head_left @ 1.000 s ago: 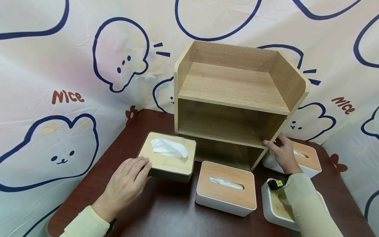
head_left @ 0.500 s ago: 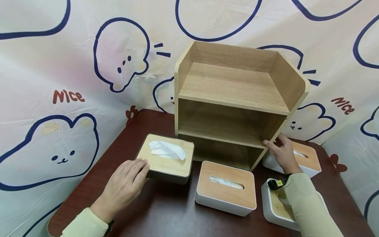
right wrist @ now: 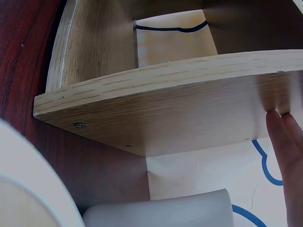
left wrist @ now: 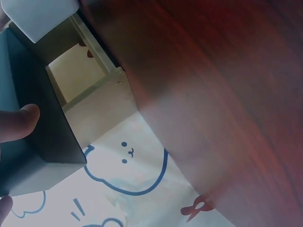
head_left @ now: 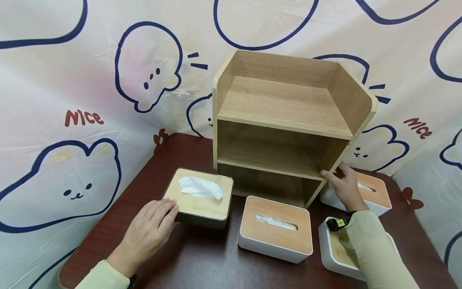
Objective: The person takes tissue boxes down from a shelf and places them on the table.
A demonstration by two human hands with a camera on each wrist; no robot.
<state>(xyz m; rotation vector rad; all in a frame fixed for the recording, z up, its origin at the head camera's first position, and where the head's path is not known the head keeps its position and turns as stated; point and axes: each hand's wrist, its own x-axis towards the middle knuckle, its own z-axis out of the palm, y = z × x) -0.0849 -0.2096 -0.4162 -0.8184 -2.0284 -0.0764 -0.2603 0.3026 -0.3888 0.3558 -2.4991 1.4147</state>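
Observation:
At the left of the head view, my left hand grips the near-left corner of a dark tissue box with a pale wood lid and a white tissue sticking out. Its fingers lie on the lid edge. In the left wrist view the thumb presses the box's dark side, and the box appears raised above the table. My right hand holds the side panel of a wooden shelf, thumb at the front edge. Two fingertips touch the panel's outer face in the right wrist view.
A white tissue box with a wood lid stands before the shelf. Another stands right of it, and a third is partly under my right forearm. All rest on a dark red-brown table against a printed cloth backdrop.
My left hand has moved the dark tissue box slightly left and toward me, away from the shelf. My right hand has stayed in place on the shelf's side panel.

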